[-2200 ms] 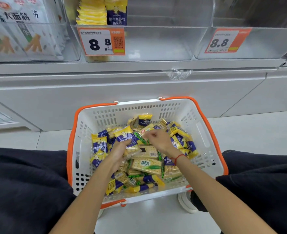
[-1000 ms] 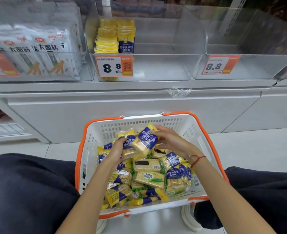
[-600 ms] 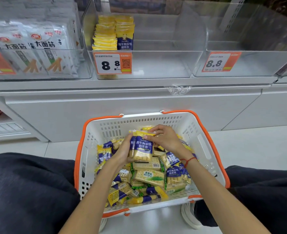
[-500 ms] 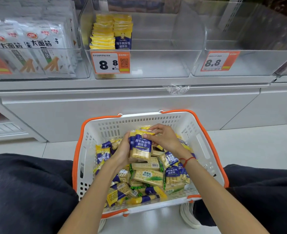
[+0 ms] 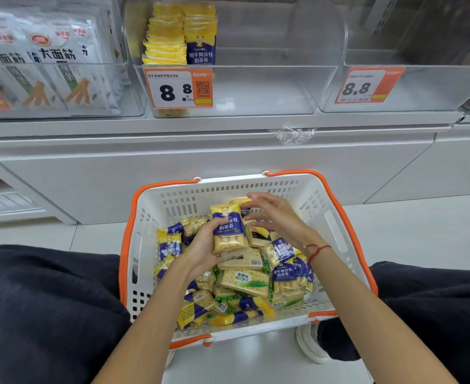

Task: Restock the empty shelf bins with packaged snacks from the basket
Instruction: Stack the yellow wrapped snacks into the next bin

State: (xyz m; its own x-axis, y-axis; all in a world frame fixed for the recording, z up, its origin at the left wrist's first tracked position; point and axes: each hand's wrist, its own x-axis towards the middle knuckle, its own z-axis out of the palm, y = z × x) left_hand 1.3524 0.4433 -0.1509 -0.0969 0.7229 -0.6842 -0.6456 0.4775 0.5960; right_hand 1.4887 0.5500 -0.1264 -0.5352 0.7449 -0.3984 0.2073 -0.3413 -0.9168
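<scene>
At far left we see a clear bin (image 5: 62, 106) filled with white snack bags (image 5: 54, 67). Next to it stands a second clear bin (image 5: 256, 90): a short row of yellow and blue packets (image 5: 184, 37) stands at its left end, and a price tag (image 5: 179, 88) reading 8.8 sits on its front wall. The rest of this bin holds nothing. Further right, a third bin (image 5: 422, 90) carries a similar price label (image 5: 365, 85) and shows no goods.

Below the shelf (image 5: 200, 124), a white basket (image 5: 256, 187) with an orange rim rests on the floor (image 5: 422, 231) between our knees. It holds a heap of yellow and blue packets together with green-printed cracker packs (image 5: 246, 281).

Our left hand (image 5: 200, 252) grasps a small stack of packets (image 5: 227, 227), held upright above the heap, fingers curled around its left edge. Our right hand (image 5: 276, 217), marked by a red string (image 5: 317, 249) at the wrist, hovers just beside the stack with fingers spread and relaxed, its fingertips near the top right corner; we cannot tell whether they touch it. A crumpled scrap of clear wrap (image 5: 293, 135) hangs from the shelf edge above the basket.
</scene>
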